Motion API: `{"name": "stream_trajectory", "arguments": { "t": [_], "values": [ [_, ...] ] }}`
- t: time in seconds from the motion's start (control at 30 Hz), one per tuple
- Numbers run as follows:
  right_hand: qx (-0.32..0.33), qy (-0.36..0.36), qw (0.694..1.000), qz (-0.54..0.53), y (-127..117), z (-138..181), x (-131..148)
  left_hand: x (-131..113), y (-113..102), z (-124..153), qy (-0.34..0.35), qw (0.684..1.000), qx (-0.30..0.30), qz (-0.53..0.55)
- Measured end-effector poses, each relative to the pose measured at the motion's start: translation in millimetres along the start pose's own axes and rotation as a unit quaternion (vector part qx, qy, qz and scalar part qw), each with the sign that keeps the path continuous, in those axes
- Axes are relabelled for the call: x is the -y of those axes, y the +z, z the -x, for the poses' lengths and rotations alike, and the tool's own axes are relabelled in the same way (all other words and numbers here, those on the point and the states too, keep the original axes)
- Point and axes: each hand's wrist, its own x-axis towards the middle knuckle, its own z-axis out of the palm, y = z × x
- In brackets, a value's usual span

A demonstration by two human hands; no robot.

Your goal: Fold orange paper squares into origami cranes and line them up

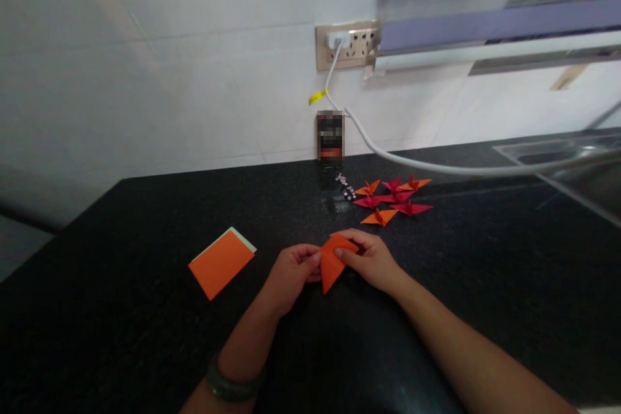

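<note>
Between my two hands is a folded piece of orange origami paper (332,266), partly opened into a pointed shape with its tip toward me. My left hand (297,270) pinches its left edge between thumb and fingers. At its right side my right hand (371,257) grips the paper, thumb on the front face and fingers behind. On the dark counter to the left lies a stack of orange paper (222,264), with a pale green sheet (242,239) showing beneath. Beyond my right hand sit several folded paper cranes (381,217), some orange and some red.
A phone-like object with a blurred screen (330,137) leans against the tiled wall. Near it lies a small beaded strap (345,186). A white cable (417,162) runs from the wall socket (347,45) across to the right. At the far right is a metal sink (589,174).
</note>
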Motion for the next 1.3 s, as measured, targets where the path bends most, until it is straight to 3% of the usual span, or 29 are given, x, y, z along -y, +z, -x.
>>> {"name": "stream_trajectory", "arguments": {
  "t": [0.13,0.3,0.77,1.17,1.3],
  "values": [
    [0.051,-0.104,0.992,0.057,-3.1,-0.5,3.3,-1.0,1.5,0.6,-0.001,1.0,-0.004,0.017],
    [0.117,-0.143,0.977,0.103,-6.1,1.0,4.8,-0.7,0.3,-0.4,-0.009,0.999,-0.02,0.043],
    [0.151,-0.125,0.976,0.093,-7.9,3.2,9.2,-6.2,-4.7,2.4,-0.059,0.992,0.022,0.11],
    [0.148,-0.132,0.972,0.127,-8.0,2.6,9.0,-3.7,-1.7,2.3,-0.056,0.994,0.0,0.091],
    [0.163,-0.123,0.971,0.123,-7.3,3.3,9.5,-2.3,0.1,2.1,-0.036,0.998,-0.033,0.048]
  ]
}}
